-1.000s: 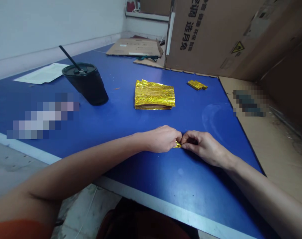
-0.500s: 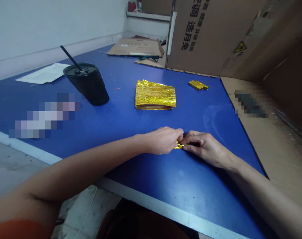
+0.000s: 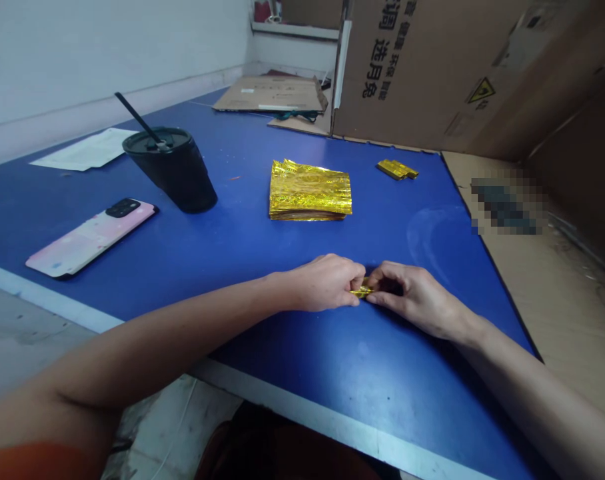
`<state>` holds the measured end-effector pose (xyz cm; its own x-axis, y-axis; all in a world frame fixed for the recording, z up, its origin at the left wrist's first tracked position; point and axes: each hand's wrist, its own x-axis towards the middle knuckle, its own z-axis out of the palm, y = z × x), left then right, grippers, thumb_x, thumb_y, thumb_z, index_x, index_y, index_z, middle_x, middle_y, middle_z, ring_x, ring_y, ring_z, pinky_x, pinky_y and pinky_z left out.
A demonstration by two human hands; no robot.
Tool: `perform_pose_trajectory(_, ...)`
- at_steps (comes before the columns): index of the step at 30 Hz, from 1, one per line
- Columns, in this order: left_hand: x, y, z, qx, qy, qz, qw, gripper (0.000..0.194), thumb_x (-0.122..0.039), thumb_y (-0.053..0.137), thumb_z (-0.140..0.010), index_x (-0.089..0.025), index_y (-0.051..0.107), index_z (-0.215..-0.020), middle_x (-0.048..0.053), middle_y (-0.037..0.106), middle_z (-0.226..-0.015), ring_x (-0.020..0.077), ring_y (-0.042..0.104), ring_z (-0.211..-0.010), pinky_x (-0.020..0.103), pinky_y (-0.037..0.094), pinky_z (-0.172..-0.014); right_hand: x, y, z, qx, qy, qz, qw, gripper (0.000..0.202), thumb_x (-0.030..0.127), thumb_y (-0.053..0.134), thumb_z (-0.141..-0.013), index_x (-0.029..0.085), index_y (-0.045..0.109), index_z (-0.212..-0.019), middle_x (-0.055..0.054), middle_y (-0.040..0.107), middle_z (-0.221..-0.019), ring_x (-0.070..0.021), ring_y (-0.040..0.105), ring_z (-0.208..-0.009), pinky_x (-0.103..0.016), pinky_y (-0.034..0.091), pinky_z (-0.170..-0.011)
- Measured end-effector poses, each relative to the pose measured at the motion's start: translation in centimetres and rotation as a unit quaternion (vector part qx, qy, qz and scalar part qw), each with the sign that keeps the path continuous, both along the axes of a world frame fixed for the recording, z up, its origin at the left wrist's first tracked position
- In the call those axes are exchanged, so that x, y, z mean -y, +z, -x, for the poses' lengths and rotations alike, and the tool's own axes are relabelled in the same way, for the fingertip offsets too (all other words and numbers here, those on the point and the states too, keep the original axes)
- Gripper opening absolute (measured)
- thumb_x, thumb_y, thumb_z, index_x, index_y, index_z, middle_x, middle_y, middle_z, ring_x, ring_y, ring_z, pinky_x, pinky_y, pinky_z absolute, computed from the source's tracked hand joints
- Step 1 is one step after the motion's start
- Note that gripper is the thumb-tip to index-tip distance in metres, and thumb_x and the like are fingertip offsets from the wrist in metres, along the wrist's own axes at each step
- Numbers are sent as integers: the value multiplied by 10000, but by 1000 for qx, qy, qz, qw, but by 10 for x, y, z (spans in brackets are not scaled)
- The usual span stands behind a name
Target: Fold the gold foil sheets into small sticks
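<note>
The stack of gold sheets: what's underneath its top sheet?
Below the top sheet, edges of more sheets show along the near side, with the blue table around them. Their faces, and the tabletop directly beneath them, are covered.

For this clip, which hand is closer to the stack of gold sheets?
Left. The left hand is on the near side of the stack of gold sheets, apart from it; the right hand is farther off, nearer the wearer and to the right.
</note>
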<state>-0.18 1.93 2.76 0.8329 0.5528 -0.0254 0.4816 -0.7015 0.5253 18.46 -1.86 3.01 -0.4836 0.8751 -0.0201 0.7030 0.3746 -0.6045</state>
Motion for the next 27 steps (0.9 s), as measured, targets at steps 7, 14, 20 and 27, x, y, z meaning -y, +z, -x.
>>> perform_pose_trajectory(7, 1, -2, 2, -7, -13, -19, 1000, 155, -279, 606, -702, -162, 509, -733, -15, 519, -714, 114, 487, -660, 207, 324, -586, 5, -2, -3, 79, 75, -152, 982, 135, 208, 456, -830, 179, 563, -752, -54, 565, -723, -164, 505, -698, -297, 411, -636)
perform_pose_trajectory(14, 3, -3, 4, -15, -35, -32, 999, 173, -310, 607, -710, -176, 512, -766, -4, 510, -761, 141, 500, -737, 228, 350, -668, 16, -4, 3, 179, 115, -240, 947, 268, 126, 359, -853, 167, 623, -871, -90, 601, -777, -179, 498, -712, -318, 382, -658)
perform_pose_trajectory(20, 5, 1, 4, -16, -32, -42, 998, 74, -240, 565, -743, -167, 556, -743, 1, 518, -743, 130, 502, -729, 223, 353, -681, 17, -3, 4, 185, 114, -233, 948, 267, 115, 367, -845, 146, 632, -865, -83, 583, -749, -168, 474, -677, -310, 377, -647)
perform_pose_trajectory(27, 4, 0, 5, 7, -16, -15, 1000, 82, -193, 543, -753, -157, 614, -735, 7, 566, -741, 115, 529, -699, 209, 370, -660, 14, -2, 0, 119, 99, -195, 968, 272, 155, 375, -857, 172, 647, -870, -91, 590, -777, -176, 492, -725, -301, 394, -640)
